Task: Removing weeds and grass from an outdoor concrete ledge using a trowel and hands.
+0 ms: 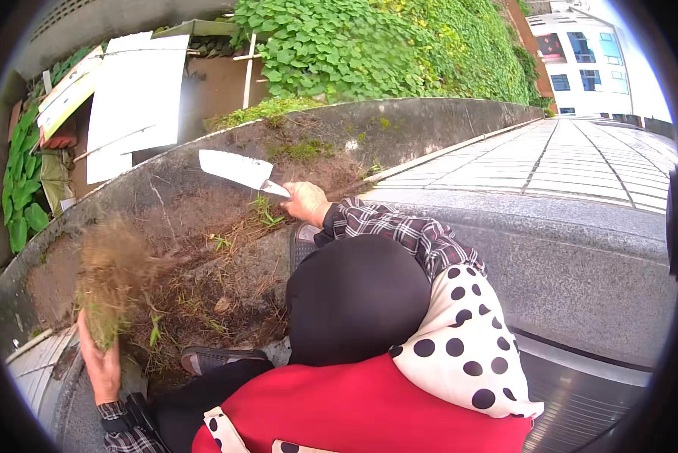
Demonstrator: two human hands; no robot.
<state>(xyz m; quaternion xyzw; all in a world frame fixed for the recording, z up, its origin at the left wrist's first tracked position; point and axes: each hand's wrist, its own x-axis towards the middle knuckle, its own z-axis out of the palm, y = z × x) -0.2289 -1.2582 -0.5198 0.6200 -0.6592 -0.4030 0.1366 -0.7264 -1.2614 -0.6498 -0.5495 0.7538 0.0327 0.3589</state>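
My left hand (102,362) grips a clump of uprooted grass (112,277) by its green blades. The clump is blurred, with its brown, root-like mass pointing away from me. In my right hand (306,203) is a kitchen cleaver (235,169), held by the handle with its broad, bright blade pointing left above the ground. Between my hands lies a strip of dark soil (197,300) with dry stalks and small green weeds (264,209). A low concrete parapet (169,192) runs along its far side.
My sandalled feet (217,359) are on the strip, close to the soil. White roof tiles (565,153) slope at the right beyond a grey ledge (543,249). Past the parapet are leafy vines (361,51), white panels (140,96) and poles at a lower level.
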